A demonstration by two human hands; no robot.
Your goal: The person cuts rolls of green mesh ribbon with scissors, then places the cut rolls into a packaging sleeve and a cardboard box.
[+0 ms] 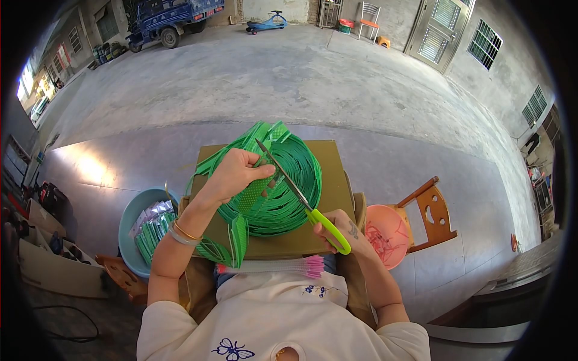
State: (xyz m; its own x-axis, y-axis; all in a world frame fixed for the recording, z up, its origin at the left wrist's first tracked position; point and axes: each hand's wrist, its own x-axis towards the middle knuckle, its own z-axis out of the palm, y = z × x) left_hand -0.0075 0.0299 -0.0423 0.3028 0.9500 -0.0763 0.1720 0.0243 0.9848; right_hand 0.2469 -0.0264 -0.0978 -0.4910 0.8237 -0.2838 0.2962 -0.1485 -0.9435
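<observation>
A large coil of green dotted plastic strip (301, 207) lies on a brown cardboard box (331, 174) in front of me. My left hand (241, 171) is over the coil's left side, its thumb and fingers pinching a length of the green strip (248, 195). My right hand (343, 231) is at the box's near right corner, gripping scissors (316, 216) by their lime-green handles. Their dark blades point up and left, crossing over the coil, with the tips right beside my left fingers. Loose strip ends hang over the box's near left edge.
A bundle of thin clear pieces with pink ends (277, 266) lies across my lap. A blue basin (126, 222) at left holds green and silvery pieces; a pink basin (394, 219) at right holds pinkish strips. Wooden chairs (430, 210) flank me. A blue truck (174, 21) is parked far back.
</observation>
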